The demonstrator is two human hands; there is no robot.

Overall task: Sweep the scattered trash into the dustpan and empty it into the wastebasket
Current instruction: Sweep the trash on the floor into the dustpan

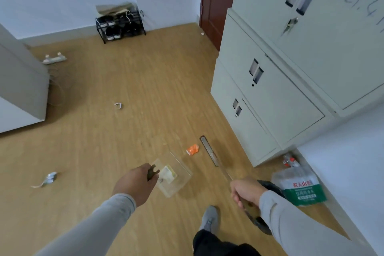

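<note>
1. The left hand (135, 185) has its fingers wrapped tight around the dark handle of a clear dustpan (174, 176).
2. The dustpan sits low over the wood floor (116, 135), with its open side facing up and to the right.
3. Inside the dustpan lies one pale yellow and white scrap (169, 174). I see nothing else in it.
4. The right hand (247, 192) has its fingers closed around the broom (212, 153) handle.
5. The broom head is a long thin bar. It rests on the floor just to the right of an orange wrapper (192, 149).
6. The wrapper lies on the floor between the dustpan's open side and the broom head, near both.
7. A white scrap (118, 105) lies farther off, in the middle of the floor.
8. A silver scrap (48, 178) lies well to the left of the dustpan.
9. A black bin (270, 188) shows just behind the right hand, mostly hidden by the arm. I cannot tell what is in it.
10. A plastic pack (301, 185) of bottles stands by the wall, just beside the bin.
11. A tall cabinet (280, 81) blocks the right side. Its bottom edge is close to the broom head.
12. The floor is wide open to the left and ahead, up to a shoe rack (120, 25) at the far wall.
</note>
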